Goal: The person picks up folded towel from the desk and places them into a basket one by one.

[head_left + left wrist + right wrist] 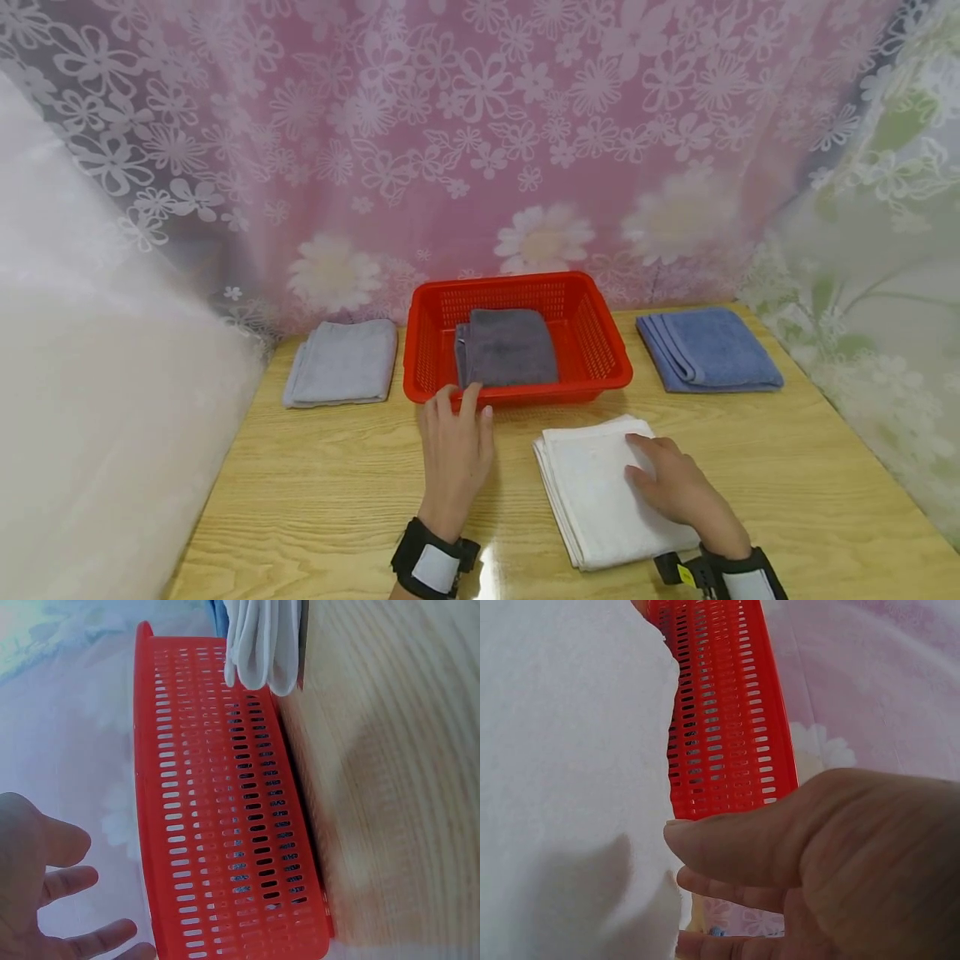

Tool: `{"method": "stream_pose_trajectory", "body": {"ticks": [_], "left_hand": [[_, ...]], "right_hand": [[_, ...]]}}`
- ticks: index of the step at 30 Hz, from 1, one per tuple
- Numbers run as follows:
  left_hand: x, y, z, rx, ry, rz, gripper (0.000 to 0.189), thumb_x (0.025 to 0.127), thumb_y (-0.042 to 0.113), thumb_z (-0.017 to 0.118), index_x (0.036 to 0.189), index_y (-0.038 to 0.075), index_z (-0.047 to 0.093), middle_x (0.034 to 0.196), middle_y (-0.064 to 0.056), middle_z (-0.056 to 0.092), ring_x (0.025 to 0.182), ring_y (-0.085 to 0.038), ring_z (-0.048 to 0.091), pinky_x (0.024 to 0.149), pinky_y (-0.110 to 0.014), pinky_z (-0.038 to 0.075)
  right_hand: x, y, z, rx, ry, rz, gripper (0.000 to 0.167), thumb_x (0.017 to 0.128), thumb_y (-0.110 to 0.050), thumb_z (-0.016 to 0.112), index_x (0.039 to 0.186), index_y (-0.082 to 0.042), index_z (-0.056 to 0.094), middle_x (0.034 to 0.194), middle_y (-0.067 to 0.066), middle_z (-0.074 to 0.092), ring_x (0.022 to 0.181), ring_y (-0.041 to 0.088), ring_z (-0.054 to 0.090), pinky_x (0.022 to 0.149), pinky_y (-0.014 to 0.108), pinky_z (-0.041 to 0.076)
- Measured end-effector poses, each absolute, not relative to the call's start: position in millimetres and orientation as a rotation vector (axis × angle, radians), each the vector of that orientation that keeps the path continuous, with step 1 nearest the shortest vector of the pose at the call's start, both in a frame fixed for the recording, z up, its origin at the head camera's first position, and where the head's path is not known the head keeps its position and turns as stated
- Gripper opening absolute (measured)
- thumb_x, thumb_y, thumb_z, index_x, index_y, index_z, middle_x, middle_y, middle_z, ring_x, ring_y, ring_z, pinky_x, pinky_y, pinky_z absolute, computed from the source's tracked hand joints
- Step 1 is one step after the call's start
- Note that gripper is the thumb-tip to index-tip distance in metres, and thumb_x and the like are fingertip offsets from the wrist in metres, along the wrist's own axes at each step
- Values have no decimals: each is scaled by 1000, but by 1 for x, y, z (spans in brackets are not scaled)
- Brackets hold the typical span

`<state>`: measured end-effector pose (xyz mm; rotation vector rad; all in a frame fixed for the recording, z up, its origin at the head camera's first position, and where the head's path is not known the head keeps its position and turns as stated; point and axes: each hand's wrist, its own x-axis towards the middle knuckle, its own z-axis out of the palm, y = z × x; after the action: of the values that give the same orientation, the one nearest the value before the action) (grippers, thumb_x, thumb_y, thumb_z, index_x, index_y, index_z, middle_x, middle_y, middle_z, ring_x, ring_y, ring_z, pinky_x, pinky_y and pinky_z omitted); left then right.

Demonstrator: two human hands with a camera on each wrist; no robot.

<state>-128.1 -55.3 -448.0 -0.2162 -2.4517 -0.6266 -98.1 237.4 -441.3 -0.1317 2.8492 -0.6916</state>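
Observation:
A folded white towel (pixel 600 492) lies in front of the red plastic basket (pixel 611 375). My right hand (pixel 678 487) is over the towel's right part, thumb and fingers apart, fingertips on its upper face. In the right wrist view, the thumb (pixel 742 840) and fingertips meet the white towel (pixel 570 750). My left hand (pixel 453 450) reaches to the basket's front rim with its fingers spread and nothing held. In the left wrist view, its fingertips are beside the basket's rim (pixel 146 825); contact is unclear. A folded dark grey towel (pixel 513 346) sits inside the basket.
A folded light grey towel (pixel 345 362) lies left of the basket, and a folded blue towel (pixel 708 350) lies to its right. All stand on a wooden table (pixel 322 500). A pink flowered curtain (pixel 450 150) hangs behind, with pale sheeting at both sides.

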Motion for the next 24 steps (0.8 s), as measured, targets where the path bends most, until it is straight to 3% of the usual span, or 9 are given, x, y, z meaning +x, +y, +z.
{"method": "stream_pose_trajectory", "body": {"ticks": [7,12,24], "left_hand": [[-120,-52,-450,-235,-2421,-627,29,95,20,68,122,9,64,107,-14,63,92,-30,61,78,-40,52],[-110,-47,-456,-227,-2445,-619,27,91,19,72,114,6,66,90,-12,70,77,-28,67,65,-39,54],[-90,-32,-465,-230,-2634,-672,24,93,26,71,107,6,68,67,-8,68,59,-23,64,47,-30,45]], "right_hand": [[-100,235,-441,-92,2830,-667,52,96,-17,64,142,5,51,132,37,53,112,57,57,95,67,47],[-101,234,-441,-95,2840,-668,53,96,-17,64,142,6,51,132,38,53,113,56,57,96,67,47],[-95,224,-443,-166,2822,-782,52,96,-16,66,141,4,53,133,34,56,120,54,56,100,66,45]]}}
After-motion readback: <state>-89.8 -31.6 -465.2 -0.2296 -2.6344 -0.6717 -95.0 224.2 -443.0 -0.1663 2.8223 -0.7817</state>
